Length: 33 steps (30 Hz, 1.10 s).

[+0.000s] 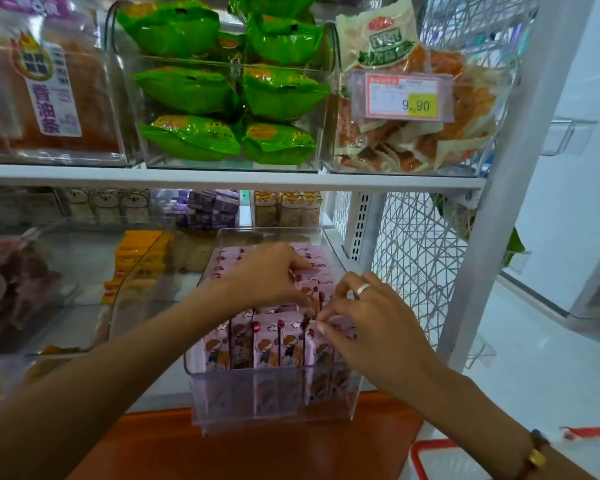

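Pink packets (267,344) upright in bin (274,400), right hand (371,323) pinches one, left hand (271,278) seemingly too

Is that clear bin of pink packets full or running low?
Nearly full: rows of upright pink packets pack the clear bin front to back.

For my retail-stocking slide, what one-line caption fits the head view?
Left hand and right hand grip pink snack packets standing in a clear bin under a shelf of green bags.
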Available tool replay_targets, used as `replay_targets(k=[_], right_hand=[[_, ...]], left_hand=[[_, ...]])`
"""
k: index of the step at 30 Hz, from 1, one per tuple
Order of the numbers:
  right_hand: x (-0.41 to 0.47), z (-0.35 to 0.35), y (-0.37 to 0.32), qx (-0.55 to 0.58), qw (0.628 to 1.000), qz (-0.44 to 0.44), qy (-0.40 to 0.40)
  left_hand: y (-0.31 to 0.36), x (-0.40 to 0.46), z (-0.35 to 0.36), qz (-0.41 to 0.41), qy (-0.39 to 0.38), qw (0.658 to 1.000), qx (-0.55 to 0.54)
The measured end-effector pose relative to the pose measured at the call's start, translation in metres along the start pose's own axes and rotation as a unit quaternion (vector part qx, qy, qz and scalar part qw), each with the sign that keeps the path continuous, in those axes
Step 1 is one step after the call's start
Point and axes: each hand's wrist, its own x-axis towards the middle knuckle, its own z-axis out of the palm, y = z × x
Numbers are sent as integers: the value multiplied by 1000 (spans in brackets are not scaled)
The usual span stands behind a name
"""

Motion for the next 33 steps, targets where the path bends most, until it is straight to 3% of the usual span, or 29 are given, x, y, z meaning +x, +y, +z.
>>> replay_targets(k=[2, 6, 11, 16, 18, 20, 23, 29, 31, 33], right_hand=[[4, 1, -1, -20, 1000, -5, 12], [9, 4, -3, -28, 999, 0, 35], [14, 8, -2, -61, 998, -23, 10], [11, -10, 8, -7, 997, 37, 66], [8, -16, 13, 10, 996, 72, 53], [5, -13, 15, 7, 996, 90, -12], [8, -9, 12, -14, 993, 113, -42], [19, -4, 3, -76, 989, 116, -52], [19, -5, 3, -75, 988, 126, -55], [18, -7, 2, -63, 989, 126, -39]], left_hand=[[1, 5, 7, 8, -34, 999, 38], [-8, 4, 14, 17, -52, 998, 12], [-14, -7, 14, 41, -106, 993, 4], [-8, -21, 17, 57, 43, 997, 27], [-4, -23, 18, 86, 33, 993, 80], [0, -24, 20, 101, 26, 988, 112], [2, -24, 23, 107, 54, 989, 90], [7, -41, 19, 50, 113, 986, -109], [11, -48, 11, 13, 159, 964, -213], [15, -55, -1, -14, 222, 914, -340]])
